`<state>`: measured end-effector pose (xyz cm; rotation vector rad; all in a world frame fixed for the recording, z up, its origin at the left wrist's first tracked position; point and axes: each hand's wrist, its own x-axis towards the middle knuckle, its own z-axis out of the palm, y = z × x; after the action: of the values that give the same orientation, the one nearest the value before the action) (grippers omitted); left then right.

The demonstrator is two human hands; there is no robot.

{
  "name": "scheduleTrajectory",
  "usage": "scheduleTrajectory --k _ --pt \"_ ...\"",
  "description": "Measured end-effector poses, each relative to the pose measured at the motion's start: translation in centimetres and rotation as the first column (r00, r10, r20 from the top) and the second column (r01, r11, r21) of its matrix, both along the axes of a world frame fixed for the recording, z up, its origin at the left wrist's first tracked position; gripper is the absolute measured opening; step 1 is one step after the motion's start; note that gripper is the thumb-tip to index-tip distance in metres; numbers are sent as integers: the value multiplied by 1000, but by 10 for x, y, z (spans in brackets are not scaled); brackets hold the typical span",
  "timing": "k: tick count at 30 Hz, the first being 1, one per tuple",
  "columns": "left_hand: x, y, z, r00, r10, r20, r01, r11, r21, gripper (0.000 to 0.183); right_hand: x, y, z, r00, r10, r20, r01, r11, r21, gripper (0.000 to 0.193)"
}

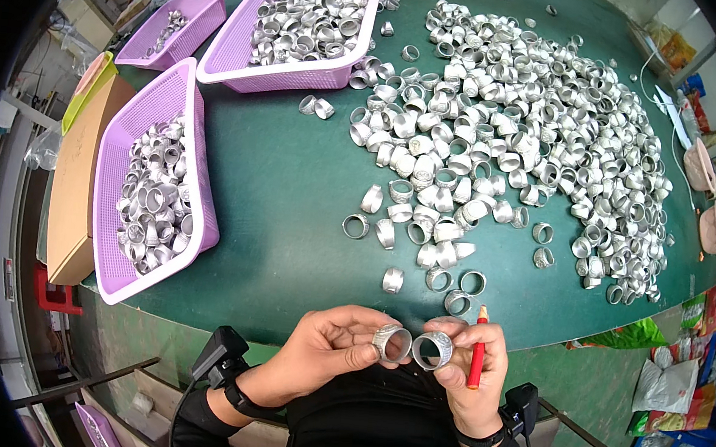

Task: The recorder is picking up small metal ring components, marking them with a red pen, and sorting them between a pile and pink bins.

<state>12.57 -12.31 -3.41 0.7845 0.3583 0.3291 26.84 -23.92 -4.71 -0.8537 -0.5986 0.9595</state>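
Observation:
At the table's near edge, my left hand pinches a silver metal ring between thumb and fingers. Close beside it, my right hand grips a second silver ring, its opening turned toward me. A red pencil also sits between the fingers of my right hand, its tip pointing up. Several loose rings lie on the table just beyond my hands. Farther off, a large spread heap of similar rings covers the right and middle of the green table.
At the left stands a purple basket of rings. Behind it are a larger purple basket full of rings and a smaller one with a few. A cardboard box is at the far left. Pink bowls sit past the right edge.

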Motion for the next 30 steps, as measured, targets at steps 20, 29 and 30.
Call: scheduleTrajectory --k 20,29,30 --pt "3 -5 9 933 258 -250 45 605 795 39 6 3 12 776 3 631 106 985 -135 42" --pt "7 -2 3 960 205 -188 62 503 862 37 8 5 15 598 -36 801 152 986 -69 44" --pt "6 -4 -1 965 165 -205 54 638 768 38 8 5 15 590 -43 806 160 985 -64 44"
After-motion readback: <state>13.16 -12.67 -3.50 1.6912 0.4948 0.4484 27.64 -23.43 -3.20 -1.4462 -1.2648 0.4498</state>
